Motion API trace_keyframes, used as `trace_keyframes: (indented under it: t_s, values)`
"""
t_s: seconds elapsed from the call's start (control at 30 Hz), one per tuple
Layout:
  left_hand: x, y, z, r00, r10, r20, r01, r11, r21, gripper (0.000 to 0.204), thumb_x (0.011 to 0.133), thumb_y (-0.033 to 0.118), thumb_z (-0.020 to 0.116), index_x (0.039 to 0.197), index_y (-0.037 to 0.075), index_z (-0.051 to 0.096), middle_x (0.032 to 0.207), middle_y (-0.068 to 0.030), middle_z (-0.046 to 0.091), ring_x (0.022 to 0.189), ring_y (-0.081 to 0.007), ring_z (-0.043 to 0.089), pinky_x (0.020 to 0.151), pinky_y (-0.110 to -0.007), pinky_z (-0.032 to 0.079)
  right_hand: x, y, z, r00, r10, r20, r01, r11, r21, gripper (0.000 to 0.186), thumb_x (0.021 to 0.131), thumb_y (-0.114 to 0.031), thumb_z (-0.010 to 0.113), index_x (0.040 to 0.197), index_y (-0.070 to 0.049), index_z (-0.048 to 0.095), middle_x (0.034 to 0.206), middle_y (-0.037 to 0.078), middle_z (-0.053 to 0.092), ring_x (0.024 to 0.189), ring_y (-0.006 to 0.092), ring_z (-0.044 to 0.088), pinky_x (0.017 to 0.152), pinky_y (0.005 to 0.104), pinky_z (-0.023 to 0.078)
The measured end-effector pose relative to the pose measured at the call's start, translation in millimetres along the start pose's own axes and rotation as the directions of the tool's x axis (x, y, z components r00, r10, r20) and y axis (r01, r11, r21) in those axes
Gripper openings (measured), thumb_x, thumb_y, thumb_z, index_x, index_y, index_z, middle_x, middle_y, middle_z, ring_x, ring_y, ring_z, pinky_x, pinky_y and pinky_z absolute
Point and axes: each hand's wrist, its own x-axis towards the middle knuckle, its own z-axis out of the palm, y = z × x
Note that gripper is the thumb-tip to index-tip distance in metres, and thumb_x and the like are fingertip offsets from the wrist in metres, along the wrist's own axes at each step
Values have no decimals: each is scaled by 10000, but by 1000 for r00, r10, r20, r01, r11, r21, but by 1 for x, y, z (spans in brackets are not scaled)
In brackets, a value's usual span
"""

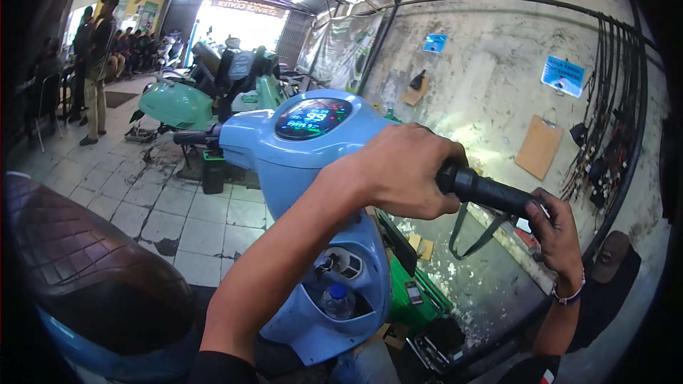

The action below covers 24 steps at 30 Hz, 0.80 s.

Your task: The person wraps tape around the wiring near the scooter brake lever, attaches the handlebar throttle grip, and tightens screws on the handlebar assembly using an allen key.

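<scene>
A light-blue scooter (284,178) stands before me, its round dash display (313,119) lit. My left hand (409,171) reaches across the handlebar cover, fingers curled round the inner end of the black right handlebar grip (491,192). At the outer end of that grip, my right hand (558,235) is closed with its thumb and fingers against the rubber. A small shiny bit shows by its fingertips; I cannot make out what it is. Below the handlebar, a clear bottle with a blue cap (338,302) sits in the scooter's front pocket.
The scooter's quilted brown seat (92,249) fills the lower left. A green toolbox (420,291) with tools stands right of the scooter, near a stained wall with hanging cables (605,114) and a clipboard (539,146). Behind are a mint-green scooter (178,104) and several people.
</scene>
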Motion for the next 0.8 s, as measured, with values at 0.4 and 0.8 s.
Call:
trace_keyframes:
  t_s: [0.4,0.8]
  values:
    - [7,-13,-21,942,99,321,-136,986,94,898,634,111,829,1465,122,488,1314,-164,601,1314,-361,505,1162,-477,346,-1,1,-5,999,-4,44,8,994,-110,261,1022,-199,640,1083,53,618,828,92,620,788,106,544,732,292,479]
    - [6,-18,-14,970,70,232,-54,996,-74,706,695,132,722,1385,187,582,1190,-160,645,1222,-354,565,1090,-486,409,-3,-1,-1,1000,-5,18,6,998,-61,218,1021,-180,619,999,35,596,734,32,502,694,100,443,632,296,403]
